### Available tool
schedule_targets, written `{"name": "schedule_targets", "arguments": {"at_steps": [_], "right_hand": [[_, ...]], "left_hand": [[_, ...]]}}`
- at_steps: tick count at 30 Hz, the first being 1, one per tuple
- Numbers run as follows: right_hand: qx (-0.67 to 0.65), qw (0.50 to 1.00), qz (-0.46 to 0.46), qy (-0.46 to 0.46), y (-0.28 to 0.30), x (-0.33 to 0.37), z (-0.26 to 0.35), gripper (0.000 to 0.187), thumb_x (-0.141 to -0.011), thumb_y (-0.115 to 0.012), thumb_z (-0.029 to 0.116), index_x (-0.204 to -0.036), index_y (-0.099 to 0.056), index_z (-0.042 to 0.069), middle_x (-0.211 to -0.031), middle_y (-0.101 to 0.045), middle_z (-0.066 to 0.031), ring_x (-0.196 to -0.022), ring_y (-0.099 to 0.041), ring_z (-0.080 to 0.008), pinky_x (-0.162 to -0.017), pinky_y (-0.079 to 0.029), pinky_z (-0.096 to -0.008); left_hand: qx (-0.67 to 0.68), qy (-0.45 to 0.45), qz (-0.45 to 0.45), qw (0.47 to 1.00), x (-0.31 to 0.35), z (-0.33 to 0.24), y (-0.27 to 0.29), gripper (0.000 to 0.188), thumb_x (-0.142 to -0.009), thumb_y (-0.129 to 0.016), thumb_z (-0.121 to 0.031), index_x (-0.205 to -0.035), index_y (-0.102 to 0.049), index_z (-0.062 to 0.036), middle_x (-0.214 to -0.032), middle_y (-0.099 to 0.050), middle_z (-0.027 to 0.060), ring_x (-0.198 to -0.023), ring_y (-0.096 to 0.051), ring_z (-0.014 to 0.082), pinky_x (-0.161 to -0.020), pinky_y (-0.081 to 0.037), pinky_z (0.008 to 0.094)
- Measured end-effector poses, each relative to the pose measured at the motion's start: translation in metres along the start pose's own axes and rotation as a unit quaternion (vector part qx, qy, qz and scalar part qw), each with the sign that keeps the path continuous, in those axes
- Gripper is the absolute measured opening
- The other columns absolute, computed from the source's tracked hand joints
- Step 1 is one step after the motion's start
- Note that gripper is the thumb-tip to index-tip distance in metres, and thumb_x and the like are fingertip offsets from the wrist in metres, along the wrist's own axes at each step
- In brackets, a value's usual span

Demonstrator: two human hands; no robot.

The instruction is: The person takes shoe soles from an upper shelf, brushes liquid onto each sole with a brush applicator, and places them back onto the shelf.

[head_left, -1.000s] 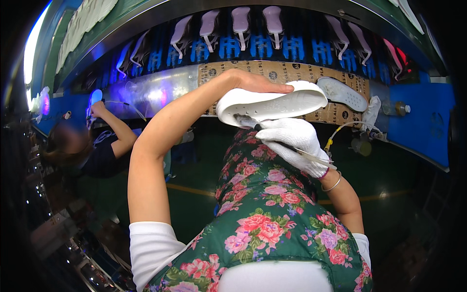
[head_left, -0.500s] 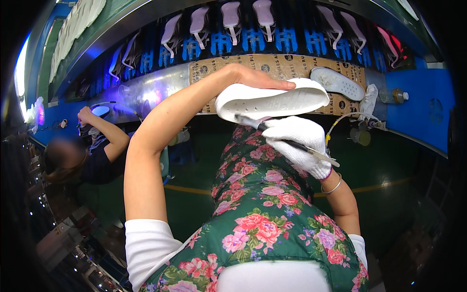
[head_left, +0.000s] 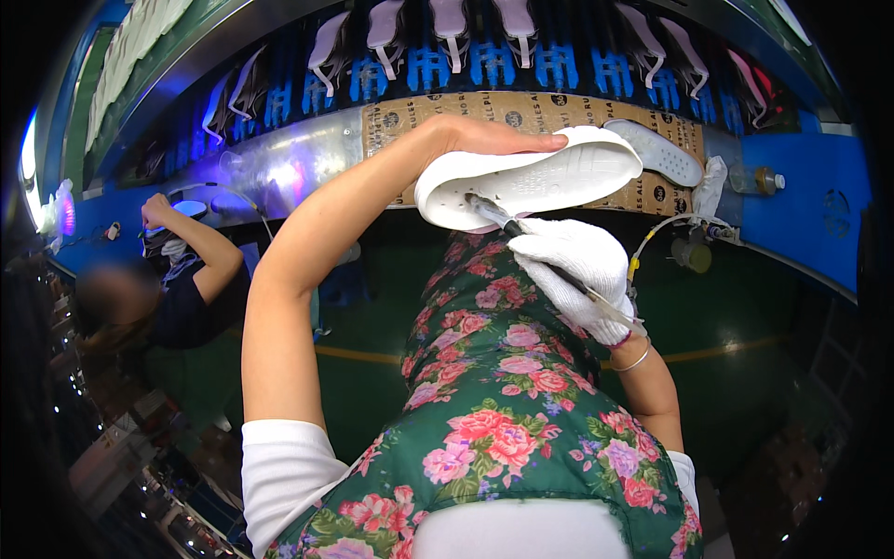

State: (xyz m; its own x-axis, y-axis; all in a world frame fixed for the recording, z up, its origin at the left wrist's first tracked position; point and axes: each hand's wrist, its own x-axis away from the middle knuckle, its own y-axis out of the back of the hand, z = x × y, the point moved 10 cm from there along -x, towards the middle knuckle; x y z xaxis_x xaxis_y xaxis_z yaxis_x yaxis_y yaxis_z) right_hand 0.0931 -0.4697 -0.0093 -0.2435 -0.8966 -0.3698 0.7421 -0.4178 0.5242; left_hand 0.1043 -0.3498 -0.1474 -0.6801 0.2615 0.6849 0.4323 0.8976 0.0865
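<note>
A white shoe sole [head_left: 549, 182] is tilted so that its hollow inner side faces me. My left hand [head_left: 494, 138] is closed on its far edge, thumb along the rim, with the other fingers hidden behind it. In a white knit glove, my right hand [head_left: 582, 270] grips a brush [head_left: 507, 224] with a dark handle and pale ends. The bristles touch the sole's inner surface near its left end, where small holes show. Past the sole's right end lies another, greyish sole [head_left: 656, 154] on printed brown cardboard [head_left: 447, 107].
Along the back, pinkish shoe uppers [head_left: 451, 28] hang over blue holders [head_left: 610, 79]. A small bottle [head_left: 759, 180] and a crumpled white cloth [head_left: 711, 186] sit to the right, near a thin hose [head_left: 656, 228]. At left a co-worker's arm [head_left: 219, 261] is bent upward.
The brush tip has moved up and right from the sole's lower left rim into its hollow. The sole has shifted slightly right and is tipped a little more toward me.
</note>
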Motion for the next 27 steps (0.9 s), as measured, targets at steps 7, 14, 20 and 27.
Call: {"name": "schedule_targets", "arguments": {"at_steps": [7,14,20,27], "right_hand": [[-0.061,0.996,0.058,0.023,-0.004,-0.016,-0.002,0.024,-0.078,-0.079,0.004,-0.101,-0.076,0.011,-0.095,-0.074,-0.0098,-0.089,-0.072,-0.0286,-0.080,-0.057,-0.0356],[-0.204,0.956,0.098,-0.187,-0.014,-0.020,-0.032,0.018,-0.079,-0.081,0.007,-0.096,-0.078,0.005,-0.091,-0.078,-0.0068,-0.085,-0.074,-0.0144,-0.080,-0.058,-0.0300],[-0.103,0.986,0.020,-0.130,0.008,-0.027,-0.030,0.021,-0.080,-0.079,0.006,-0.100,-0.077,0.004,-0.097,-0.077,-0.0084,-0.088,-0.073,-0.0169,-0.082,-0.058,-0.0307],[-0.115,0.988,-0.028,-0.101,0.008,-0.032,-0.015,0.021,-0.078,-0.078,0.002,-0.099,-0.076,0.003,-0.093,-0.075,-0.0126,-0.081,-0.073,-0.0218,-0.077,-0.057,-0.0304]], "left_hand": [[0.078,0.005,0.009,0.997,0.010,-0.006,-0.006,0.107,-0.083,-0.038,-0.088,-0.156,-0.035,-0.0094,-0.160,-0.032,0.0199,-0.146,-0.036,0.0363,-0.116,-0.035,0.0445],[0.028,0.011,0.027,0.999,0.010,-0.013,0.000,0.102,-0.088,-0.038,-0.083,-0.156,-0.032,-0.0070,-0.162,-0.029,0.0180,-0.147,-0.033,0.0335,-0.117,-0.034,0.0400],[0.053,-0.029,-0.048,0.997,0.024,-0.020,0.024,0.106,-0.083,-0.041,-0.087,-0.155,-0.038,-0.0091,-0.154,-0.041,0.0223,-0.142,-0.042,0.0362,-0.112,-0.040,0.0428],[0.099,-0.053,-0.080,0.990,0.037,-0.020,0.036,0.100,-0.083,-0.047,-0.085,-0.150,-0.046,-0.0103,-0.147,-0.049,0.0232,-0.133,-0.052,0.0331,-0.105,-0.047,0.0425]]}}
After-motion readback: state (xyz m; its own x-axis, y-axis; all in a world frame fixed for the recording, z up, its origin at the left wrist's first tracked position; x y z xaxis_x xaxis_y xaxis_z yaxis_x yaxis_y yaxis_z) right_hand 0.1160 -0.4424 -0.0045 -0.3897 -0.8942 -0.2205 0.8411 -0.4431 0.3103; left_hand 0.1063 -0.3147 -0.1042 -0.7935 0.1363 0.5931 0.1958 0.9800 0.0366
